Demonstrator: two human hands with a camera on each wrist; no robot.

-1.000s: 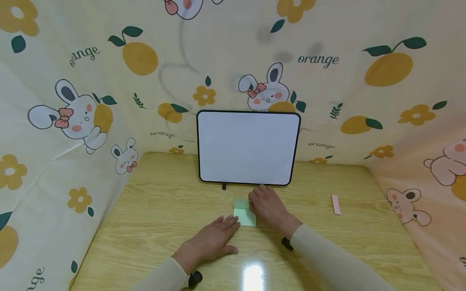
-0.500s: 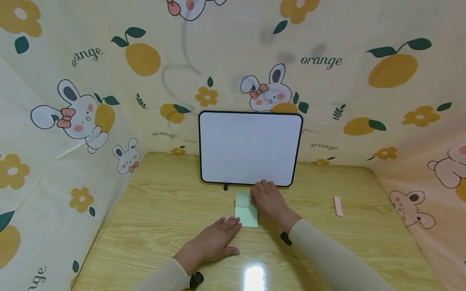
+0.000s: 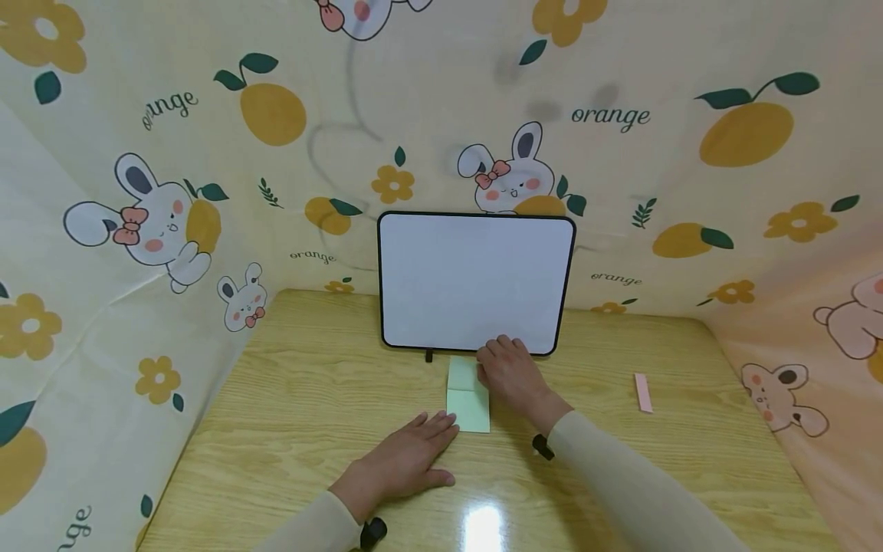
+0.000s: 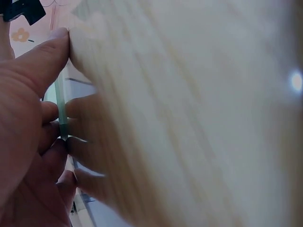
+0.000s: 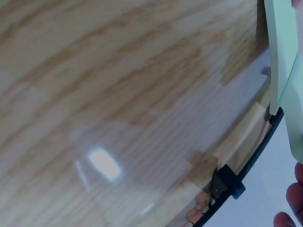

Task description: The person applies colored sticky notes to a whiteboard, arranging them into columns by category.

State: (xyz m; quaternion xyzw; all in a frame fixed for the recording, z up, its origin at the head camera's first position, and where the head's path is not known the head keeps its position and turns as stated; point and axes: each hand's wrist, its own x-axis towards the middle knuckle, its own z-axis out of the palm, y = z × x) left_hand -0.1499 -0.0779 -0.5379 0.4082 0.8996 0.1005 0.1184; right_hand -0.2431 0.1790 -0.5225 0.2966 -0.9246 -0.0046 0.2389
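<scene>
A pale green sheet of paper [image 3: 468,412] lies on the table with a crease across it, and its upper section is raised toward the whiteboard. My right hand [image 3: 513,382] pinches the right edge of that upper section, which partly hides it. In the right wrist view the creased paper [image 5: 283,52] appears at the right edge, with a few fingertips [image 5: 294,196] below. My left hand [image 3: 407,462] lies flat on the table, fingers straight, their tips touching the paper's lower left corner. The left wrist view shows the left hand [image 4: 28,118] beside the paper's thin green edge [image 4: 61,101].
A black-framed whiteboard [image 3: 476,282] stands just behind the paper, with a small black foot [image 3: 429,356] under it. A pink paper strip [image 3: 643,392] lies on the wooden table [image 3: 324,376] to the right. Printed cloth [image 3: 310,92] walls in the back and sides.
My right hand has moved slightly away toward the whiteboard, and the paper's upper section has opened out, showing more of its length. The left hand has stayed in place.
</scene>
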